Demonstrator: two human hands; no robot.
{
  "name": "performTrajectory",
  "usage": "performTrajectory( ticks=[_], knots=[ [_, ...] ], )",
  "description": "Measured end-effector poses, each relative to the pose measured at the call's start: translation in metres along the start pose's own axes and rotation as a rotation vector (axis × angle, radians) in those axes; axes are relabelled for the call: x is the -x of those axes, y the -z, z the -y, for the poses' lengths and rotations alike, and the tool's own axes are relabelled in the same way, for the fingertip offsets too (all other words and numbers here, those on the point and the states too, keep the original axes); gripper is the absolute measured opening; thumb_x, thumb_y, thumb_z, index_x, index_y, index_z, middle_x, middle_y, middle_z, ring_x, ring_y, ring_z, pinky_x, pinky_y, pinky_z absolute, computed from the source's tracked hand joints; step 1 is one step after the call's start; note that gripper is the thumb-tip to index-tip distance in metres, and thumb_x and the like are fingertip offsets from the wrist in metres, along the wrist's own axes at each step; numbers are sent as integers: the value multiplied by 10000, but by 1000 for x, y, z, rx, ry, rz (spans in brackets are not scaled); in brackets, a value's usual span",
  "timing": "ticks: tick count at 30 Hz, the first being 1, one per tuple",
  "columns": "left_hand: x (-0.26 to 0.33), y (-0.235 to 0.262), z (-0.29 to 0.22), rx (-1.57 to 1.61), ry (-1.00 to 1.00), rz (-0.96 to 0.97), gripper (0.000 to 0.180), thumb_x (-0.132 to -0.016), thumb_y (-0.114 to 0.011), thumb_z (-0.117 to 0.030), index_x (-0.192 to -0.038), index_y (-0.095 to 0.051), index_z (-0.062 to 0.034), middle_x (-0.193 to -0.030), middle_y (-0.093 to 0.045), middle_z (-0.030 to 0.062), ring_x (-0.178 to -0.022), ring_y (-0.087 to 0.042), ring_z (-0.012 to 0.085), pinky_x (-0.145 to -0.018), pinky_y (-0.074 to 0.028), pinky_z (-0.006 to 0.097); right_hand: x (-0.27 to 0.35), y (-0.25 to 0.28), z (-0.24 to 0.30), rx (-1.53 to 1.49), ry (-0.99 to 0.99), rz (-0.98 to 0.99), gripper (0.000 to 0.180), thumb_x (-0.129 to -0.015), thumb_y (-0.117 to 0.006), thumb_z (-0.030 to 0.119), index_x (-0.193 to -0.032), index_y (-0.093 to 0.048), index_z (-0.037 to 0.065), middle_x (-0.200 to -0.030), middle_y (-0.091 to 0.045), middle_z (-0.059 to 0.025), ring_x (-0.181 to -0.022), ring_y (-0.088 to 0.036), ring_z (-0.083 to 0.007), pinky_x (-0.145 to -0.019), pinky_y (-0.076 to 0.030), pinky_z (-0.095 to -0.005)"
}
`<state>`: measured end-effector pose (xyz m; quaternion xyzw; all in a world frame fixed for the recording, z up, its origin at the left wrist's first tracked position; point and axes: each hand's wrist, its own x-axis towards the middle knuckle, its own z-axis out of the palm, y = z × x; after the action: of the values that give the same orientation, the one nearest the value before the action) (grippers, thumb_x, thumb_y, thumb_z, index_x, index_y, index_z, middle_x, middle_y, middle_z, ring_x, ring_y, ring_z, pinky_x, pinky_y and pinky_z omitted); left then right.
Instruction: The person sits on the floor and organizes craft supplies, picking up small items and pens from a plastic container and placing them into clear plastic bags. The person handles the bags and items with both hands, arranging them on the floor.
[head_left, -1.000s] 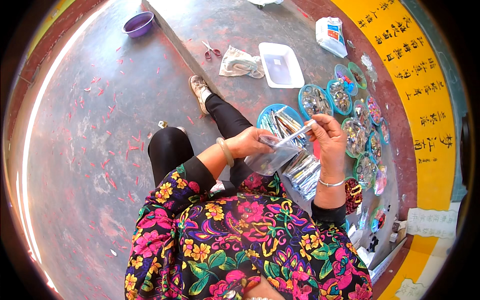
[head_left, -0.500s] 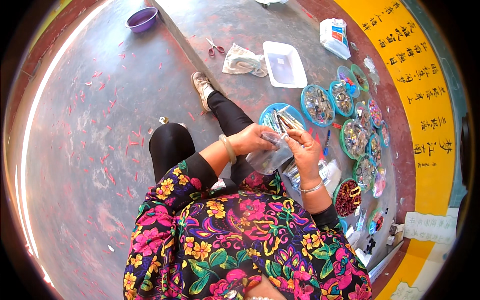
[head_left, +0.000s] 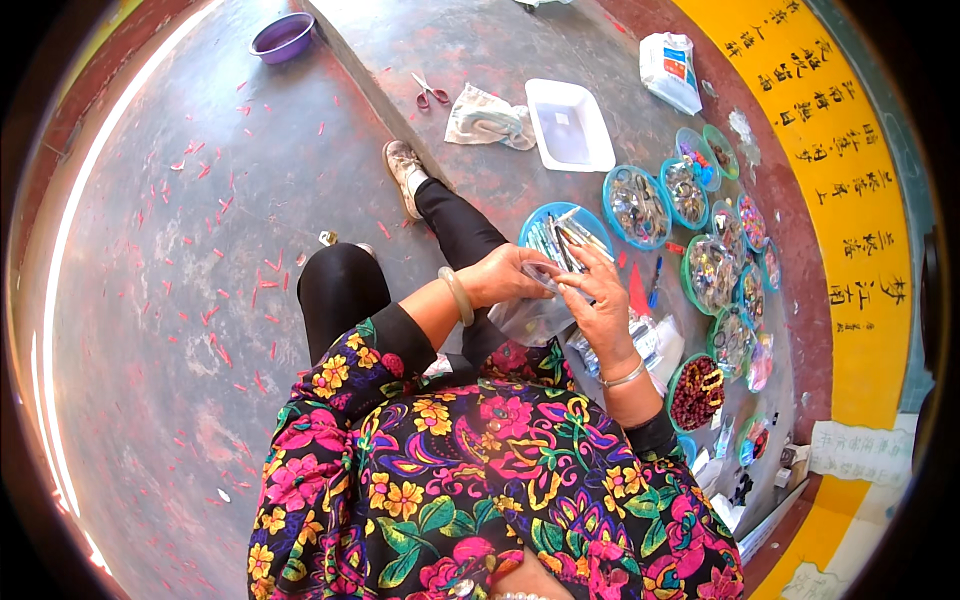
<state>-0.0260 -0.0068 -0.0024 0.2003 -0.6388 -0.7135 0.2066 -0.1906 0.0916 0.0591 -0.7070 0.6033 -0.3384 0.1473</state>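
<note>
A clear plastic bag (head_left: 527, 318) hangs in front of my lap, its upper edge pinched between the fingers of my left hand (head_left: 507, 277). My right hand (head_left: 600, 308) is at the bag's mouth on the other side, fingers stretched out and apart, the thumb close against the rim. Whether the thumb touches the plastic is hard to see. Just beyond both hands stands a blue round basket (head_left: 525, 225) holding several pens (head_left: 548, 238); my right fingers partly cover it. Below my right wrist lies a pile of clear plastic packets (head_left: 645, 345).
Round baskets of small trinkets (head_left: 637, 205) crowd the right side, one with dark red beads (head_left: 692, 393). Ahead are a white tray (head_left: 603, 160), a cloth (head_left: 487, 118) and scissors (head_left: 432, 97). A purple basin (head_left: 283, 38) stands far left. A blue pen (head_left: 655, 283) lies on the floor.
My right hand has loosened its pinch on the bag's edge, and its fingers have straightened toward the pen basket. My left hand keeps its hold on the bag.
</note>
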Motion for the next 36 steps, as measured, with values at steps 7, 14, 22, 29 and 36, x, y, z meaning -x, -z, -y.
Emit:
performTrajectory(
  ticks=[7,14,22,29,36],
  knots=[
    [1,12,-6,262,-18,-155,245,-790,-690,-34,-1023,-644,26,-969,-660,58,-897,-605,116,-831,-474,256,-10,14,-28,-405,-260,-244,232,-832,-590,18,-1057,-642,-2,-1120,-615,-118,-1012,-584,-169,-858,-461,-278],
    [4,29,-20,464,-165,-392,282,-809,-621,24,-1091,-600,37,-991,-663,92,-912,-628,160,-847,-482,282,29,-19,-147,-74,-549,-131,206,-797,-593,128,-948,-686,24,-932,-690,-114,-856,-656,-178,-762,-488,-272],
    [3,29,-15,463,-180,-475,254,-812,-617,18,-1064,-604,34,-961,-668,94,-883,-632,160,-824,-484,278,52,-81,-164,133,-660,171,232,-704,-654,232,-848,-641,51,-816,-660,-155,-799,-636,-312,-729,-491,-368],
    [-1,26,-10,449,-161,-453,249,-813,-631,4,-1059,-606,31,-957,-668,94,-878,-633,162,-822,-485,277,46,-84,-144,278,-613,259,215,-700,-640,212,-833,-607,46,-794,-643,-181,-793,-616,-357,-738,-482,-417],
    [-2,22,-13,439,-125,-413,255,-815,-637,1,-1067,-610,30,-979,-665,83,-893,-628,150,-831,-486,277,65,-97,-167,308,-549,117,179,-711,-606,178,-836,-613,50,-800,-640,-168,-789,-610,-350,-724,-479,-424]
  ],
)
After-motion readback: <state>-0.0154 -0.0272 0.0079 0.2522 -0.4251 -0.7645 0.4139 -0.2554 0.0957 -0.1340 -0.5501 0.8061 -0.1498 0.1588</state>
